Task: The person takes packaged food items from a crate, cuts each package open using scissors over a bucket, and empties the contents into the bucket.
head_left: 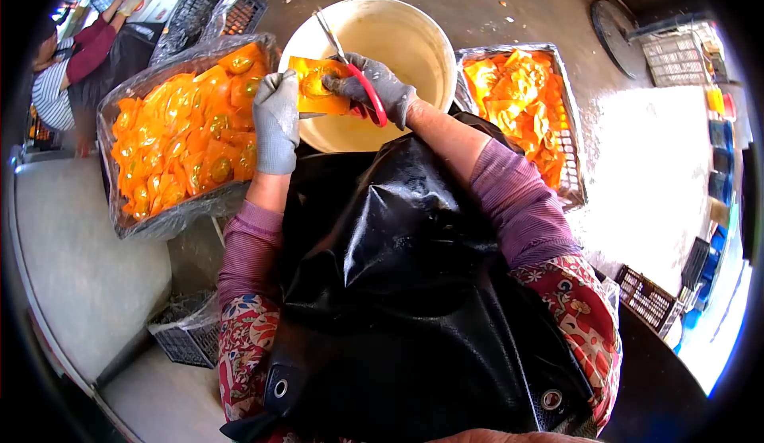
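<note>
Work looks partway: one orange packet [310, 86] is held over a pale bucket [402, 33]. Many filled packets [183, 132] remain in the left crate [208, 202]; crumpled orange wrappings [513, 85] fill the right crate [573, 150]. The gloved left hand [276, 120] has its fingers closed on the orange packet's edge; the right hand [378, 85] grips red-handled scissors [372, 101], fingertips pressing the packet.

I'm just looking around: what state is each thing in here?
Left hand: gloved, gripping the orange packet
Right hand: gloved, holding scissors, fingers against the packet
Orange packet: held up; sealed or cut, unclear
Bucket: upright, open-topped
Left crate: plastic-lined, full
Right crate: full of crumpled orange pieces
Apron: worn, creased
</note>
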Demonstrator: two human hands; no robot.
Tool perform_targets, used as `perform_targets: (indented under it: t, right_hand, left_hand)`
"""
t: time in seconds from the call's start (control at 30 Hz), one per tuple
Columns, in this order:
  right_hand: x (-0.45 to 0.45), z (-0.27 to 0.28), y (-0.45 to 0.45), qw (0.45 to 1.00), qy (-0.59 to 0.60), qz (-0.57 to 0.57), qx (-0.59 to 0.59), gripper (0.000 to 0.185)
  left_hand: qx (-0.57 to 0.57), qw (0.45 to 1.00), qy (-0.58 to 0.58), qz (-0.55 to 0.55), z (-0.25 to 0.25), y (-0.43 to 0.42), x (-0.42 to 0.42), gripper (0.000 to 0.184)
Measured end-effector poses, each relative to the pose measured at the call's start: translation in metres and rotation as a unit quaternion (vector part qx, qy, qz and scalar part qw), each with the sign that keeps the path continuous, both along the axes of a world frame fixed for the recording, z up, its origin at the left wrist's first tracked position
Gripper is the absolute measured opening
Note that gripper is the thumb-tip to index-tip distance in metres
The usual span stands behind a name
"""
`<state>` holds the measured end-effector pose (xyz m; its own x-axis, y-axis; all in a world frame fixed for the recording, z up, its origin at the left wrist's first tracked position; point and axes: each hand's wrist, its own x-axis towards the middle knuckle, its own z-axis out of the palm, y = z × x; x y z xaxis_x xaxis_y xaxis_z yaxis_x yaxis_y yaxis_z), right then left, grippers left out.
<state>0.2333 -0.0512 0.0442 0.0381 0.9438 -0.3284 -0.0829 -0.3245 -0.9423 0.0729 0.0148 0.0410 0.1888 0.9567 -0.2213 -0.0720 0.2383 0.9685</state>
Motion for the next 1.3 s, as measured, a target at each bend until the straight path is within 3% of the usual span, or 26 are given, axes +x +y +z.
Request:
perform_targets:
  t: [0.13,0.23,0.37,0.47,0.57,0.7,0.8,0.9,0.93,1.03,1.13,1.2,1.27,1.3]
  right_hand:
    - [0.008,-0.013,-0.001,0.996,-0.046,-0.013,0.069,0.044]
    - [0.009,-0.013,0.000,0.993,-0.085,-0.016,0.076,0.044]
    - [0.008,-0.026,0.002,0.986,-0.127,-0.017,0.110,0.041]
    - [0.011,-0.019,-0.001,0.993,-0.106,0.010,0.053,0.040]
    - [0.010,-0.025,0.004,0.998,-0.051,-0.004,0.020,0.034]
    - [0.004,-0.021,0.007,0.999,-0.005,-0.034,0.030,0.033]
    - [0.015,-0.039,0.006,0.996,0.083,-0.002,0.018,0.040]
    - [0.007,-0.028,-0.002,0.994,-0.054,0.094,0.011,0.046]
    - [0.005,-0.047,0.001,0.978,-0.144,0.133,0.069,0.051]
    - [-0.004,-0.034,-0.005,0.971,-0.167,0.151,0.079,0.048]
    - [-0.009,-0.071,0.003,0.975,-0.029,0.106,0.196,0.047]
    - [-0.007,-0.060,0.004,0.985,0.023,0.108,0.134,0.045]
    - [0.004,-0.025,-0.003,0.984,0.034,0.159,-0.075,0.041]
    - [0.003,-0.018,-0.005,0.984,0.011,0.156,-0.084,0.041]
  left_hand:
    - [-0.067,0.991,0.008,-0.118,0.010,-0.010,0.013,0.036]
    - [-0.081,0.983,-0.011,-0.163,-0.004,-0.005,0.008,0.038]
    - [-0.068,0.983,-0.001,-0.169,-0.007,-0.010,0.008,0.032]
    - [-0.093,0.981,0.046,-0.161,-0.008,-0.011,0.009,0.022]
    - [-0.071,0.984,0.109,-0.119,-0.009,-0.013,0.012,0.016]
    - [0.018,0.996,0.080,0.038,-0.015,-0.004,0.010,0.017]
    - [-0.025,0.975,-0.059,0.213,-0.011,0.019,0.003,0.023]
    - [0.009,0.964,-0.103,0.243,-0.012,0.027,-0.008,0.023]
    - [0.025,0.958,-0.098,0.270,-0.015,0.027,-0.007,0.023]
    - [0.045,0.966,-0.018,0.254,-0.002,0.017,0.002,0.023]
    - [0.110,0.972,0.072,0.194,-0.035,0.017,0.000,0.018]
    - [0.095,0.973,0.102,0.184,-0.026,0.011,0.007,0.014]
    - [0.063,0.982,0.072,0.161,0.001,0.005,0.010,0.015]
    - [0.047,0.986,0.057,0.151,0.005,0.004,0.010,0.015]
